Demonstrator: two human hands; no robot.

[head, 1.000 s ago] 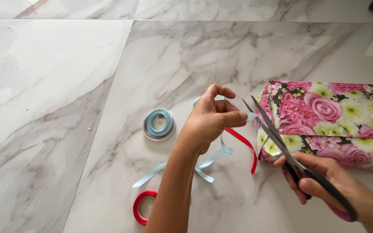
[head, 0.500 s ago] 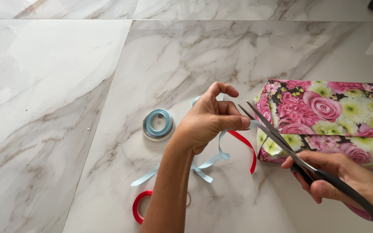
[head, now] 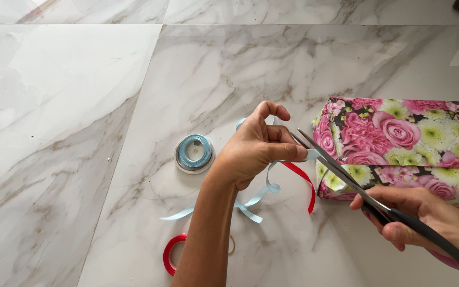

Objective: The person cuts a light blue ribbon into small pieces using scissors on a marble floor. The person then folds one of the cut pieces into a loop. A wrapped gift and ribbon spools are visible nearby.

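Note:
My left hand (head: 256, 149) pinches a light blue ribbon (head: 256, 199) between thumb and fingers, and its loose tails trail down onto the marble floor. A red ribbon strip (head: 305, 183) hangs from the same pinch. My right hand (head: 418, 218) grips black-handled scissors (head: 346, 178), whose blades are nearly closed on the blue ribbon just right of my left fingertips. A box wrapped in floral paper (head: 415, 143) lies on the floor directly behind the scissors.
A spool of light blue ribbon (head: 195, 153) sits left of my left hand. A red ribbon spool (head: 170, 255) lies near the bottom edge beside my left forearm. The floor is glossy white marble tile (head: 70, 133).
The scissors have slid left toward my left fingertips and their blades have closed further on the blue ribbon. My right hand has shifted right and down. The left hand stays nearly still.

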